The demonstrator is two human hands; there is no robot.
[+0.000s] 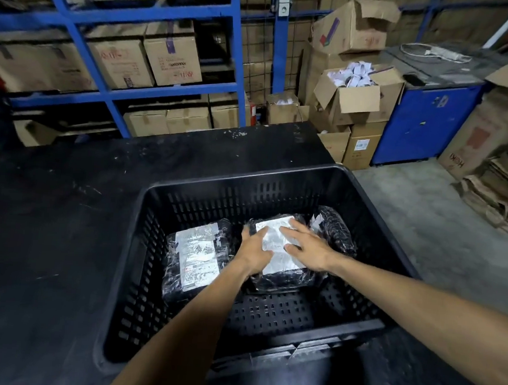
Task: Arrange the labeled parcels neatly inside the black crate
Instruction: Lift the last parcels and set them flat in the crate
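Three black-wrapped, white-labelled parcels are sitting inside one black crate (247,180) on a dark surface (65,209), where a person's two hands are working on the middle parcel (282,280). The left hand (254,251) is gripping that parcel's left edge, fingers curling down its side, while the right hand (307,247) is lying spread on its label. The left parcel (195,257) is lying flat, label up; the right parcel (337,228) is leaning on edge near the crate's right wall.

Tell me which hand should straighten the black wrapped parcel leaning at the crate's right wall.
Right. The right hand rests flat beside that black wrapped parcel; the left hand sits across the labeled middle parcel, farther away.
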